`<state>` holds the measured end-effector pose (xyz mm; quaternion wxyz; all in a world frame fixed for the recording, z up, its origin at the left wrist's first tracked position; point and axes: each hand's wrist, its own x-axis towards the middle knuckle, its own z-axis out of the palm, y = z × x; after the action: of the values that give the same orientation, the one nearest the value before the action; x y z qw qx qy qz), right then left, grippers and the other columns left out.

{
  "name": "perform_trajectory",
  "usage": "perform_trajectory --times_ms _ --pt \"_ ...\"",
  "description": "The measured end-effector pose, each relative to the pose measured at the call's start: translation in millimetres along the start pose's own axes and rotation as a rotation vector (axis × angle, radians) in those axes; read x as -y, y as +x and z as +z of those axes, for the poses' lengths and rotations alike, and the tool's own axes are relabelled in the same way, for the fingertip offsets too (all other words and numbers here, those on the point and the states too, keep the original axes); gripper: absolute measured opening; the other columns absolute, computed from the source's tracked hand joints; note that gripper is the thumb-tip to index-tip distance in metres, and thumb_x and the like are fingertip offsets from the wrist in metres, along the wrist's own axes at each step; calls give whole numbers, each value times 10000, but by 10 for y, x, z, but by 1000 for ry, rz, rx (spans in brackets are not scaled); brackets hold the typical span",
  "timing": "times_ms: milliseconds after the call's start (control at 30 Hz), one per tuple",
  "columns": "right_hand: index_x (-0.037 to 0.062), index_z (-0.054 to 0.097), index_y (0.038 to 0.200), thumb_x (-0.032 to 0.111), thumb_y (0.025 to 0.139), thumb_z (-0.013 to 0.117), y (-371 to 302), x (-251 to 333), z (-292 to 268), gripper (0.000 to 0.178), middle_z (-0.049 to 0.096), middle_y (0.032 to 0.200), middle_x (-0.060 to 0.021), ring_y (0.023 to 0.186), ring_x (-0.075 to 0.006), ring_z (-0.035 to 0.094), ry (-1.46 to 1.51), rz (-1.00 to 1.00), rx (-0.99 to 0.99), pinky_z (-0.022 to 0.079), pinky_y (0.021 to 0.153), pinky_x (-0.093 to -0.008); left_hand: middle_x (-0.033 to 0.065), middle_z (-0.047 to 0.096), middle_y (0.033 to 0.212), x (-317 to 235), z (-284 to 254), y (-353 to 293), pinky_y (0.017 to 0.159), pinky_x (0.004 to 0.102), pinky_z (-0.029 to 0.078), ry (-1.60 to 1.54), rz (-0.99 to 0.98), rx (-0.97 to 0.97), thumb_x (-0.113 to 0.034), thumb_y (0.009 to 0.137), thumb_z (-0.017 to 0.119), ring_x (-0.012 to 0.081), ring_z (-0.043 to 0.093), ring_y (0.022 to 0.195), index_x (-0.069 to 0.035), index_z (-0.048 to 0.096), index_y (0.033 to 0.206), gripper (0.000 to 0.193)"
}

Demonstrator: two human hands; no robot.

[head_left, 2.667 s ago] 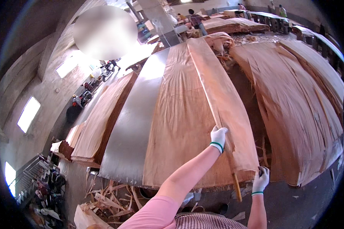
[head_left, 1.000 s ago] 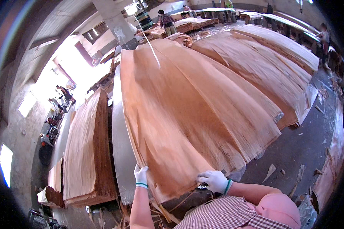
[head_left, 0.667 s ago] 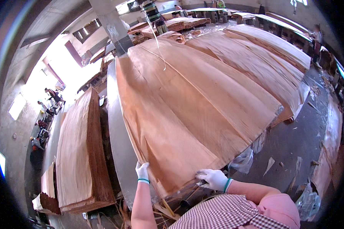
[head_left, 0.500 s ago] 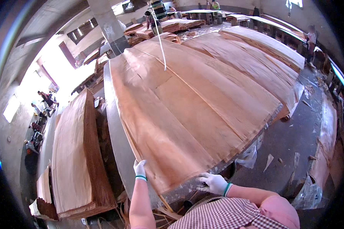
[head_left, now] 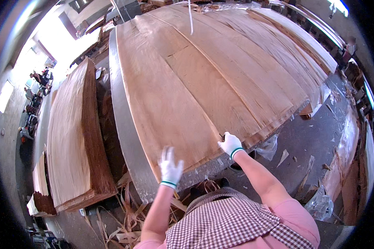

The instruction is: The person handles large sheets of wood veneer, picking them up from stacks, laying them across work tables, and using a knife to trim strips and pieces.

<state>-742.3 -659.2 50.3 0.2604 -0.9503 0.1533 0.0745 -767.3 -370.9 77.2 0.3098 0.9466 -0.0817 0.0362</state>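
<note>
Large thin sheets of tan wood veneer (head_left: 170,108) lie spread on a grey-topped table (head_left: 133,141) before me, with seams running along their length. My left hand (head_left: 170,167), in a white glove with a green cuff, is over the sheet's near left corner. Its fingers are spread and a little blurred, with nothing in them. My right hand (head_left: 232,144), gloved alike, is over the near edge beside a seam. Its fingers are closed round a small dark object (head_left: 222,136), mostly hidden, whose tip points at the veneer.
A tall stack of veneer (head_left: 70,141) stands to the left. Torn strips (head_left: 126,216) litter the floor near my left arm. Clear plastic (head_left: 268,148) hangs by the table's near edge. A white cord (head_left: 190,18) dangles over the far end. More veneer lies far right, near another person (head_left: 348,52).
My left hand has let go of the sheet's left edge and moved right, fingers spread. My right hand has moved forward from the near edge onto the veneer. The sheet lies flatter.
</note>
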Motion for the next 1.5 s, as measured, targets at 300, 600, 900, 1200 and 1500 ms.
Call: perform_trajectory --times_ms 300,600,900,1200,1500 --pt "20 626 1034 265 844 652 -811 1719 -305 311 649 884 -158 756 -266 652 624 -765 97 525 698 -335 57 639 947 -293 -350 158 726 256 535 -1327 -329 -385 15 853 566 144 621 834 -5 612 1064 217" --pt "91 89 1479 394 883 548 -1271 1822 701 811 571 1113 -247 926 -375 632 -179 -651 632 509 758 -456 69 612 1031 1825 -1811 -266 790 350 506 -1271 -585 -949 -119 863 577 196 590 922 -32 587 1089 243" --pt "128 76 1486 280 855 565 -1337 1991 1181 812 594 1074 -237 894 -366 639 -143 -681 554 505 736 -472 65 613 1172 2858 -1650 -1082 933 478 452 -1730 -884 -1127 -313 941 472 267 561 1102 -96 588 1175 340" --pt "25 602 1051 190 795 628 -853 987 1088 306 620 740 -60 633 -169 581 818 -158 344 468 586 -307 65 570 1256 2587 -844 -1393 995 430 408 -2052 -497 -846 -457 910 509 261 526 1148 -126 539 1246 472" --pt "-11 525 754 80 784 594 -564 683 -115 117 506 583 -115 554 -137 486 478 -309 -13 422 546 -312 112 530 1284 2476 -1067 -1082 919 468 453 -1479 -805 -1087 -316 843 633 299 544 1105 -58 506 1276 521"
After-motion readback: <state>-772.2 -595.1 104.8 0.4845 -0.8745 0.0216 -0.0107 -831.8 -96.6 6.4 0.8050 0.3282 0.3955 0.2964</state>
